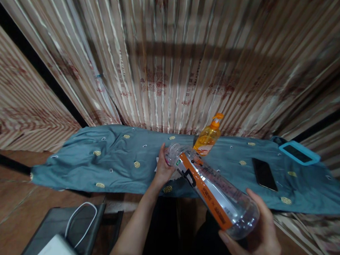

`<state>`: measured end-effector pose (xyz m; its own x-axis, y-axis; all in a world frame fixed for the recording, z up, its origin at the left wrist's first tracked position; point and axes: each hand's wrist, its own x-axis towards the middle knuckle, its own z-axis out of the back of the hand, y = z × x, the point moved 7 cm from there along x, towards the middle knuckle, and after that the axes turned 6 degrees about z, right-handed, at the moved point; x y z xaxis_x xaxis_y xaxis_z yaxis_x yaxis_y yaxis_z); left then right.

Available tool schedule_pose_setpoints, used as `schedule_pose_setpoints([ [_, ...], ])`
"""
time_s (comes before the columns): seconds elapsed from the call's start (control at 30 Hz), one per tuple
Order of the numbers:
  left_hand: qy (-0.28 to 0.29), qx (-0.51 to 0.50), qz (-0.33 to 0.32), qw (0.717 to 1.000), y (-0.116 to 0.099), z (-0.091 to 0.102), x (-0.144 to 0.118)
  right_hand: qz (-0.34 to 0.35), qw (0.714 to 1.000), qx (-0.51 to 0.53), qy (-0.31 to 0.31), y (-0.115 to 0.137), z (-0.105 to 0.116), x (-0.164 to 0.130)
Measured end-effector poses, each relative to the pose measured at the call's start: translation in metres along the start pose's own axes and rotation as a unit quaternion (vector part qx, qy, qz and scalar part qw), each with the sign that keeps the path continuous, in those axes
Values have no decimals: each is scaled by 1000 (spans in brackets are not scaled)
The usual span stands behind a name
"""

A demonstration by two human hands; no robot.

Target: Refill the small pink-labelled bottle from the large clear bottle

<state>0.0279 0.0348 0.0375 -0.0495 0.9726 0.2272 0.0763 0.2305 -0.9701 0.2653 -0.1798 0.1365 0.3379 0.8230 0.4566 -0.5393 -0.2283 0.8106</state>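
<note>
A large clear plastic bottle (212, 189) with an orange, black and silver label lies tilted across my view, its neck toward the upper left and its base toward the lower right. My right hand (262, 236) grips the base, thumb below and fingers on the far side. At the neck end my left hand (164, 168) is closed around the bottle's top, where a bit of pink shows. Something white, partly hidden, lies on the cloth behind that hand. Just beyond the bottle stands an orange pump bottle (207, 138) with yellow-orange liquid.
A teal cloth with yellow pineapple prints (81, 157) covers the narrow table. On its right side lie a dark phone (264, 173) and a blue-framed device (300, 152). A striped curtain (167, 67) hangs behind. Lower left, a dark stool (53, 220) carries a white box with a cable (59, 248).
</note>
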Motion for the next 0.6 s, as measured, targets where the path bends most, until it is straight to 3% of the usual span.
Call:
schedule_pose_setpoints([
  [0.1, -1, 8, -6, 1000, -2, 0, 0, -25, 1000, 13, -6, 4, -3, -1],
  [0.6, 1, 25, -9, 1000, 6, 2, 1, -2, 1000, 9, 5, 6, -1, -1],
])
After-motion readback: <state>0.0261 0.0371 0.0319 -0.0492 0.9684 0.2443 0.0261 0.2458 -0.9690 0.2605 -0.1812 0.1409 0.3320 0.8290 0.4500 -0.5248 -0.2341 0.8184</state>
